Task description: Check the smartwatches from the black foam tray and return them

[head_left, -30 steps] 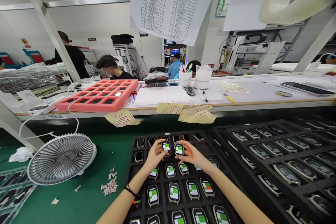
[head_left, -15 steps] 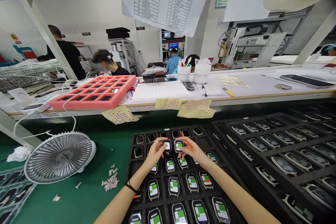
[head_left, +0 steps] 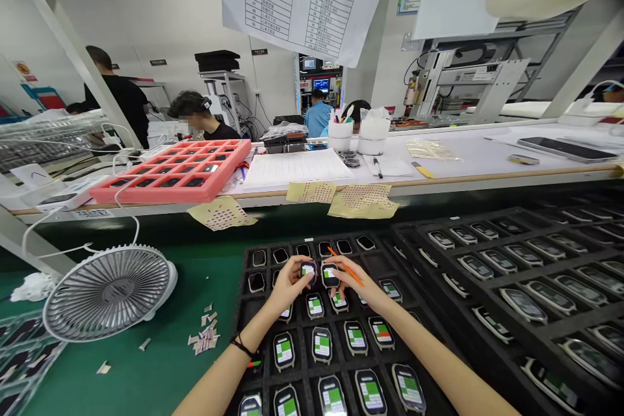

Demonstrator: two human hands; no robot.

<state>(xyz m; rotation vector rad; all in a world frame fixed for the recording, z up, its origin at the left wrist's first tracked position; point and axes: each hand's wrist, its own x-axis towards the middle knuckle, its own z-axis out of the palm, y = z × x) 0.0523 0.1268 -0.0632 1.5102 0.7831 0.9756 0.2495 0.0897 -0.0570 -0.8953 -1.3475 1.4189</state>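
Note:
My left hand (head_left: pixel 287 287) is closed on a small watch body with a lit green screen (head_left: pixel 308 270), held just above a black foam tray (head_left: pixel 244 312). My right hand (head_left: pixel 358 286) grips a second lit watch body (head_left: pixel 330 274) right beside the first, and an orange pen (head_left: pixel 347 266) sticks out between its fingers. The tray's pockets hold several more watch bodies; those in the near rows (head_left: pixel 322 343) show green screens, and the far row (head_left: pixel 303 251) is dark.
A second black tray (head_left: pixel 492 273) of dark watch bodies lies to the right. A small white fan (head_left: pixel 110 291) and paper scraps (head_left: pixel 205 338) are on the green mat at left. A raised shelf behind carries a red tray (head_left: pixel 178 172), papers and cups. People work beyond it.
Both hands have stayed over the same tray pockets with the two watch bodies, drawing them slightly closer together. The camera view shifted a little down and left.

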